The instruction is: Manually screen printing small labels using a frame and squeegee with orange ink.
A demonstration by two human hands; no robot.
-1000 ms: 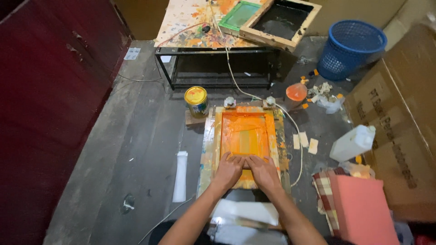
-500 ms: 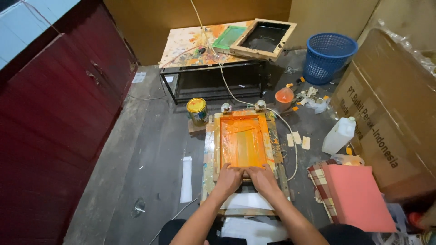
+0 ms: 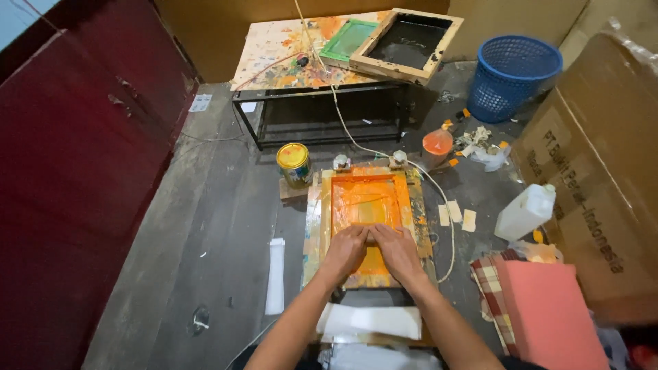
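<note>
A wooden printing screen (image 3: 327, 205), coated in orange ink, lies flat on the floor in front of me. My left hand (image 3: 345, 251) and my right hand (image 3: 397, 252) sit side by side on its near half, thumbs touching. Their fingers curl down over a squeegee that is almost wholly hidden beneath them. A white sheet (image 3: 370, 320) lies just below the screen's near edge, between my forearms.
A yellow-lidded paint can (image 3: 293, 163) stands left of the screen and an orange tub (image 3: 437, 144) to its right. Further off are a low paint-stained table (image 3: 281, 51) with two frames, a blue basket (image 3: 514, 75), a white jug (image 3: 526, 211), a cardboard box (image 3: 589, 171) and a pink pad (image 3: 548, 312).
Both hands stay pressed together on the screen and have slid slightly away from me over the orange mesh. The view has shifted.
</note>
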